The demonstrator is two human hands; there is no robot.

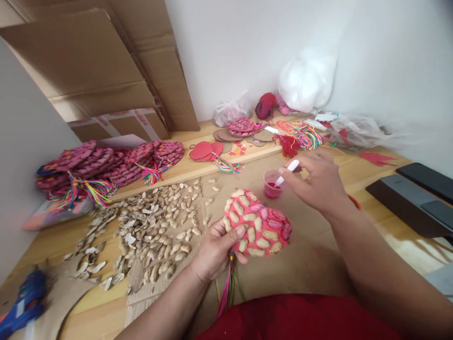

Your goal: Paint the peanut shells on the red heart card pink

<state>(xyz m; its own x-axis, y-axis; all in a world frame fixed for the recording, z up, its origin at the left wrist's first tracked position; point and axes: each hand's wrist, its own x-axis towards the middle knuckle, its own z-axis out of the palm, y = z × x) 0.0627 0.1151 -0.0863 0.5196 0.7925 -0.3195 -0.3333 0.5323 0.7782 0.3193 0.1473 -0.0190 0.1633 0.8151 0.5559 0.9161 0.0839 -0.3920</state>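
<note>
My left hand [214, 250] grips a red heart-shaped piece [258, 224] by its lower left edge, thumb on top. Peanuts in the shell cover its face; several at the right are coloured pink, the others are plain tan. A multicoloured tassel [230, 285] hangs below it. Between the thumb and fingers of my right hand [316, 182] is a white-handled paintbrush [287, 173]. Its lower end points down into a small clear plastic cup [268, 182] holding pink-red liquid; the tip itself is hidden. The cup stands on cardboard just beyond the heart.
Loose peanuts and shells [155, 226] spread over the left side. Behind them lie stacked pink peanut pieces with tassels [116, 163]. A blue glue gun [26, 300] rests at the lower left. Yarn [265, 105], bags and colourful strings [306, 136] line the back; dark devices [414, 205] sit right.
</note>
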